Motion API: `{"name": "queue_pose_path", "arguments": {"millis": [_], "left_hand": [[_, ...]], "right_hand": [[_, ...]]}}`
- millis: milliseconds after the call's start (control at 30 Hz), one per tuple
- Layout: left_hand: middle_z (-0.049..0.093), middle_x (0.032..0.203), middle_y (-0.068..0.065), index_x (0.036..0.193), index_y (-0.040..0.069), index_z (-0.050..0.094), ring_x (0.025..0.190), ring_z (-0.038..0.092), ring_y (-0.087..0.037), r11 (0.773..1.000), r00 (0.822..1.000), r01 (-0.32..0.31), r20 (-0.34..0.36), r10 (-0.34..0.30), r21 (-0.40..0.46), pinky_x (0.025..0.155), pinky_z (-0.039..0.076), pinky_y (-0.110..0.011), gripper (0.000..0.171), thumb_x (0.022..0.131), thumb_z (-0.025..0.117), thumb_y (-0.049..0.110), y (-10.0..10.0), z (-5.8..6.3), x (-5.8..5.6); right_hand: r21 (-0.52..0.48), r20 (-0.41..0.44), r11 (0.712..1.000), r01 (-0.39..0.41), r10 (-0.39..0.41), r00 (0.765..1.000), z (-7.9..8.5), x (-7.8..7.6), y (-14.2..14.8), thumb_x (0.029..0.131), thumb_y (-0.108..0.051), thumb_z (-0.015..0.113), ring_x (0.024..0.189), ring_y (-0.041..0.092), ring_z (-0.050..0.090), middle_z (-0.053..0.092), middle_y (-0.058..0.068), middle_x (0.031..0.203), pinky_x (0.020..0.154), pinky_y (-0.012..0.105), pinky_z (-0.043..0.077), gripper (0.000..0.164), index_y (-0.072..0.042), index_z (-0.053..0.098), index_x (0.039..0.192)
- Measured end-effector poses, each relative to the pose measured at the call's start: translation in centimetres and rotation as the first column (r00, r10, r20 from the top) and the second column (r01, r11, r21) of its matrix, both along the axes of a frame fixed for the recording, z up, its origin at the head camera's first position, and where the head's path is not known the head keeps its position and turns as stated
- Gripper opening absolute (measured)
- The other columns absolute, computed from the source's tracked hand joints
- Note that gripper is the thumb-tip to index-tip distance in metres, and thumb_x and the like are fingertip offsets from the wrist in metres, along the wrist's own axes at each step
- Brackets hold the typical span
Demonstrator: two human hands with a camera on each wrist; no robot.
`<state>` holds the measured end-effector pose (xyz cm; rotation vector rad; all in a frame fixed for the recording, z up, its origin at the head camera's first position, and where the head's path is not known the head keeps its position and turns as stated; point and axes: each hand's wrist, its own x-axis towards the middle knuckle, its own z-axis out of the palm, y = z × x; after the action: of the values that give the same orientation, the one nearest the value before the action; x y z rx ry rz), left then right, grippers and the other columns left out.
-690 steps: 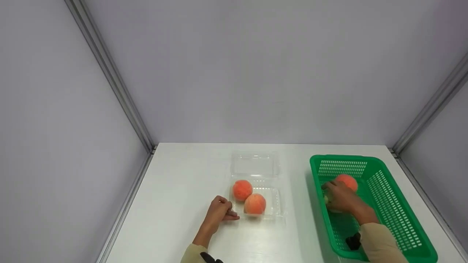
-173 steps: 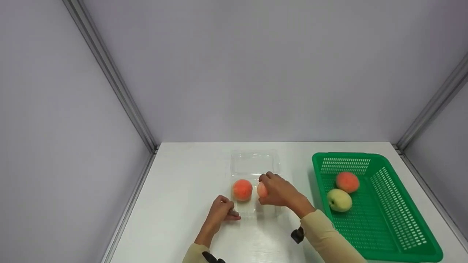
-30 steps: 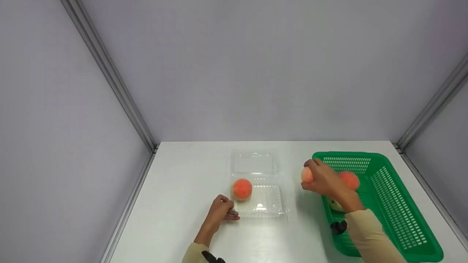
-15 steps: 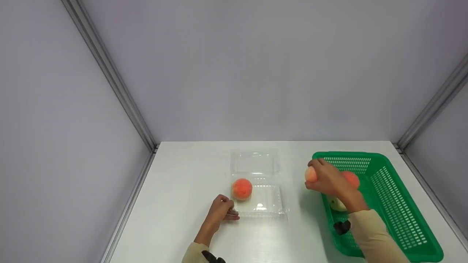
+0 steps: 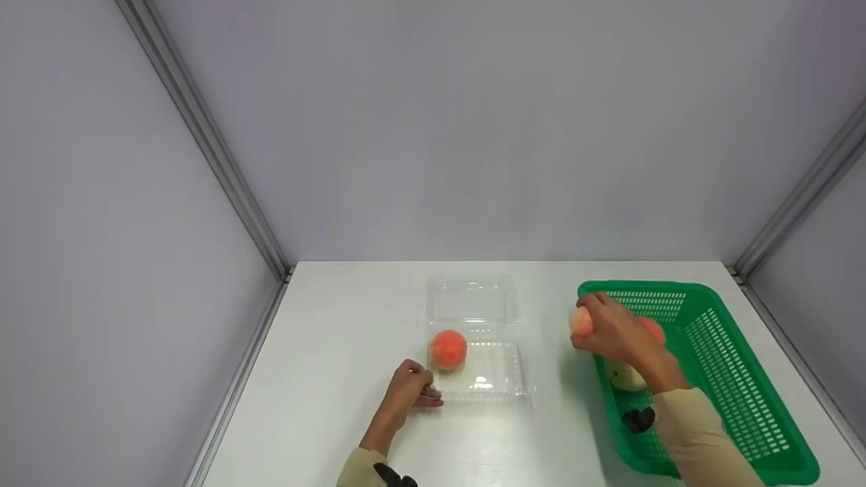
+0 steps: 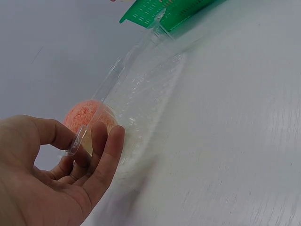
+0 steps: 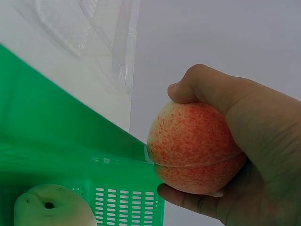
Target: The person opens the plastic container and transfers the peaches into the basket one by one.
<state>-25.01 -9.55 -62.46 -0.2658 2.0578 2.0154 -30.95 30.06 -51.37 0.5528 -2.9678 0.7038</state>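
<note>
In the head view my left hand (image 5: 404, 391) pinches the near left corner of a clear plastic clamshell container (image 5: 497, 370), its lid folded open toward the back. An orange-red peach (image 5: 448, 350) sits at the left in its base. My right hand (image 5: 614, 333) grips another peach (image 7: 195, 148), pale and speckled red, thumb on one side and fingers on the other. It hangs over the left rim of a green basket (image 5: 764, 399). A pale yellow peach (image 7: 54, 209) and a red peach (image 5: 652, 329), partly hidden by my right hand, lie inside the basket.
A white table (image 5: 352, 318) bears the container and the basket, with a gap between them. Grey panels (image 5: 500, 135) stand at the back and on both sides. The basket has slotted walls and takes up the right of the table.
Two peaches lay in the container earlier. My right hand has taken one out and carried it right to the basket, drifting slightly further right in the last second. My left hand stays put.
</note>
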Motion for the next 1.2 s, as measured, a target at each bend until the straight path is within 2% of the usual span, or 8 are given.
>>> {"name": "queue_pose_path", "arguments": {"millis": [200, 433, 800, 933, 1200], "left_hand": [[0.063, 0.083, -0.009, 0.108, 0.003, 0.048, 0.072, 0.074, -0.018, 1.000, 1.000, -0.003, 0.015, 0.003, 0.009, 0.072, 0.070, -0.038, 0.017, 0.092, 0.053, 0.007, 0.2, 0.1, 0.0], [0.062, 0.084, -0.008, 0.109, 0.003, 0.047, 0.074, 0.074, -0.018, 1.000, 1.000, 0.003, 0.020, -0.003, 0.009, 0.073, 0.070, -0.038, 0.020, 0.092, 0.054, 0.008, 0.2, 0.1, -0.1], [0.062, 0.082, -0.007, 0.109, 0.003, 0.047, 0.072, 0.074, -0.018, 1.000, 1.000, 0.001, 0.012, -0.001, 0.010, 0.072, 0.070, -0.039, 0.019, 0.092, 0.054, 0.009, 0.2, -0.3, -0.3], [0.061, 0.083, -0.008, 0.109, 0.003, 0.047, 0.072, 0.074, -0.018, 1.000, 1.000, -0.005, 0.016, 0.005, -0.001, 0.072, 0.070, -0.039, 0.019, 0.091, 0.054, 0.008, 0.2, -0.3, -0.3], [0.061, 0.083, -0.007, 0.109, 0.002, 0.048, 0.073, 0.074, -0.018, 1.000, 1.000, -0.009, 0.023, 0.010, -0.013, 0.071, 0.070, -0.038, 0.020, 0.091, 0.054, 0.008, 0.4, -0.2, -0.3]], "right_hand": [[0.007, 0.008, 1.000, 0.005, -0.005, 1.000, 0.1, 0.0, 0.6, 0.087, -0.020, 0.074, 0.092, 0.027, 0.059, 0.061, 0.021, 0.123, 0.071, 0.039, 0.056, 0.053, 0.002, 0.058, 0.133], [0.039, 0.035, 0.997, 0.066, -0.067, 0.997, 0.3, 0.2, 1.1, 0.086, -0.024, 0.073, 0.091, 0.023, 0.060, 0.061, 0.015, 0.119, 0.066, 0.036, 0.054, 0.050, -0.005, 0.059, 0.130], [-0.003, 0.036, 1.000, 0.031, -0.031, 0.999, 0.3, 0.3, 2.1, 0.089, -0.019, 0.073, 0.092, 0.027, 0.061, 0.059, 0.026, 0.129, 0.073, 0.042, 0.060, 0.056, 0.004, 0.055, 0.136], [-0.010, 0.034, 1.000, 0.027, -0.027, 0.999, 0.3, 0.2, 2.4, 0.089, -0.019, 0.074, 0.092, 0.028, 0.061, 0.059, 0.026, 0.129, 0.074, 0.043, 0.061, 0.056, 0.004, 0.055, 0.137], [-0.015, 0.018, 1.000, 0.027, -0.027, 0.999, 0.1, 0.1, 3.1, 0.088, -0.019, 0.076, 0.089, 0.026, 0.060, 0.060, 0.025, 0.124, 0.069, 0.036, 0.056, 0.057, 0.005, 0.056, 0.136]]}}
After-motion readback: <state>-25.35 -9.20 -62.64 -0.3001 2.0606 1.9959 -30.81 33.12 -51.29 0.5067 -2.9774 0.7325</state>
